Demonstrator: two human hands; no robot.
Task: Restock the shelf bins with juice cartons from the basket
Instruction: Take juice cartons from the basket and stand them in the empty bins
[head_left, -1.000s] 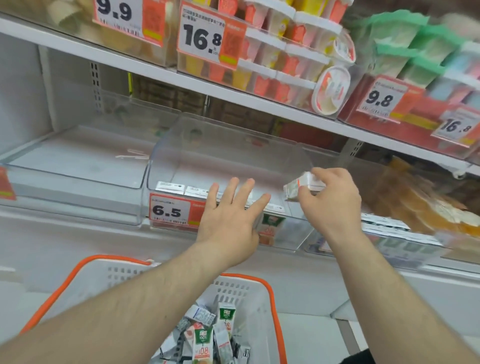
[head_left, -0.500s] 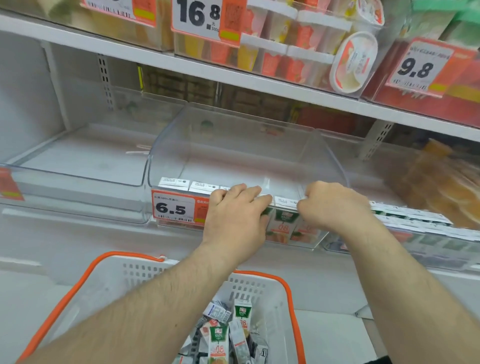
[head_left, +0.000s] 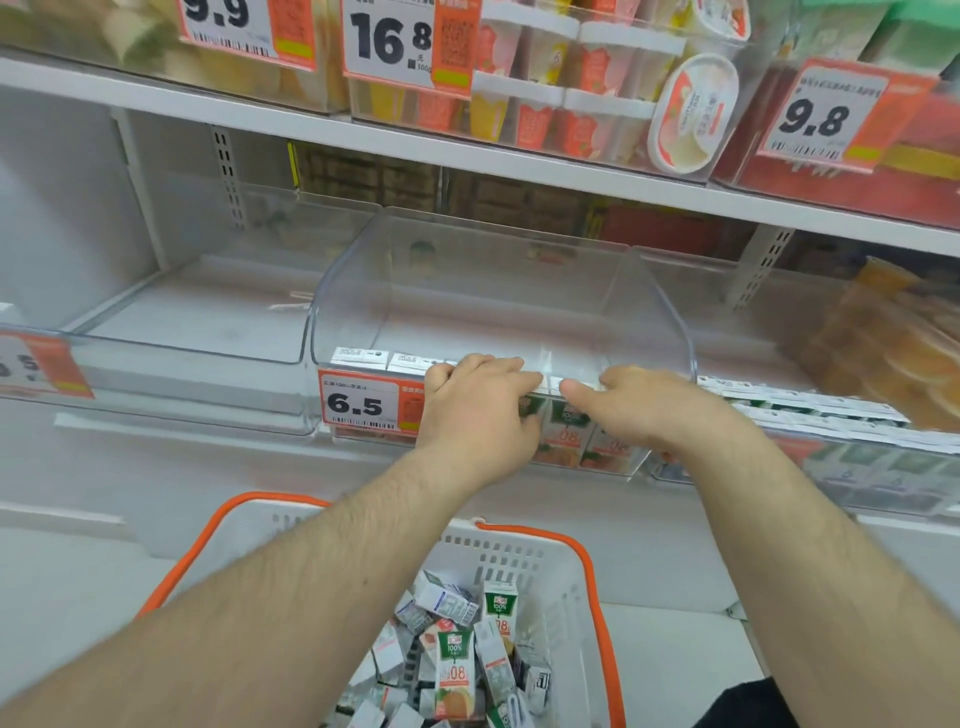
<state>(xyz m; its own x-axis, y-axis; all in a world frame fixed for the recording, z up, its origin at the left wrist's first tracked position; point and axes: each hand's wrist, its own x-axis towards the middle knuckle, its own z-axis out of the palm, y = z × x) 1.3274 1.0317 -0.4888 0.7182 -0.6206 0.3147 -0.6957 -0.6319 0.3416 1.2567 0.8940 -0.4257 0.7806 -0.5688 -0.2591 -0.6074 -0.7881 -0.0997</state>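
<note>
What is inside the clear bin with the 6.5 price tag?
A row of juice cartons stands along the front wall of the clear bin; behind them the floor shows bare. The left hand and right hand cover part of the row.

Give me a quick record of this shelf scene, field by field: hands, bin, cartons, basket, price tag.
left hand: left hand rests fingers-down on the front row of cartons
right hand: right hand on the same row, thumb pointing left
bin: clear middle bin, one row of juice cartons along its front, bare floor behind
price tag: 6.5 tag on the bin front
basket: white basket with orange rim below, loose cartons piled inside
left bin: neighbouring bin, no cartons visible
</note>
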